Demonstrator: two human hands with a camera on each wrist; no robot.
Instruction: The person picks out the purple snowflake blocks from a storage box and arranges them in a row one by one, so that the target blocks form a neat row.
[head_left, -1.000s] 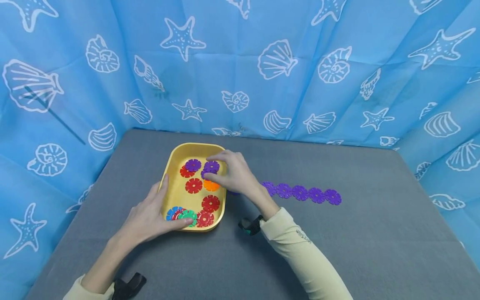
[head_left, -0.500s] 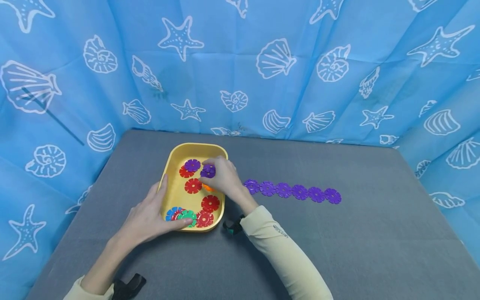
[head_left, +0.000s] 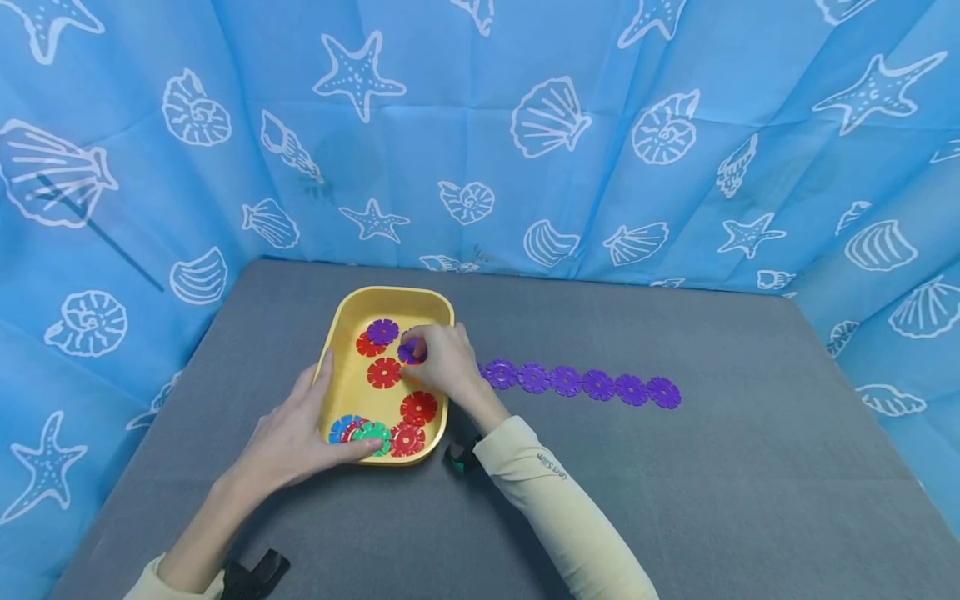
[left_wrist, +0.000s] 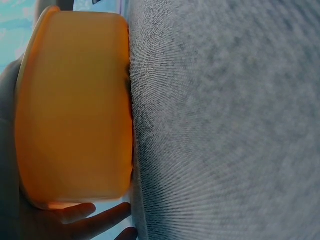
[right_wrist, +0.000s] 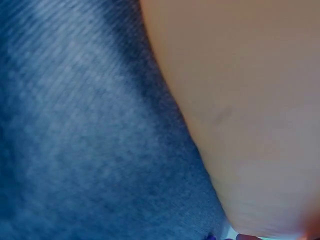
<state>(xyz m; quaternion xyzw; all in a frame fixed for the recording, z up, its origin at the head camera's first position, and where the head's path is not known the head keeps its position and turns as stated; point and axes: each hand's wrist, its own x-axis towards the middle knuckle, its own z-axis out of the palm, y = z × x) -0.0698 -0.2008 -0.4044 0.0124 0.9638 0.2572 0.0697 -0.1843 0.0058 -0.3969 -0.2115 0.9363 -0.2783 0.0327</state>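
In the head view my left hand (head_left: 292,429) holds the near-left side of a yellow plastic tray (head_left: 335,350), thumb over the near rim. The tray's outer wall (left_wrist: 75,105) fills much of the left wrist view, with fingers of that hand below it. My right hand (head_left: 446,358) reaches over the tray's right rim, index finger and thumb pinching a purple snowflake disc (head_left: 409,350). Another purple snowflake disc (head_left: 383,332) overlaps a red one (head_left: 369,345) beside it. The right wrist view shows mostly blurred skin and cloth; the fingertips are hidden there.
On the grey table (head_left: 720,467), a row of joined purple snowflake discs (head_left: 566,381) runs right from the tray. More red discs (head_left: 418,408) and a green disc (head_left: 372,435) lie in the tray's near end. A blue shell-patterned curtain (head_left: 480,142) borders the table.
My right hand has moved left and slightly down in the tray, its fingers closing in on the purple disc. More of the purple row shows behind it. The left hand stays on the tray.
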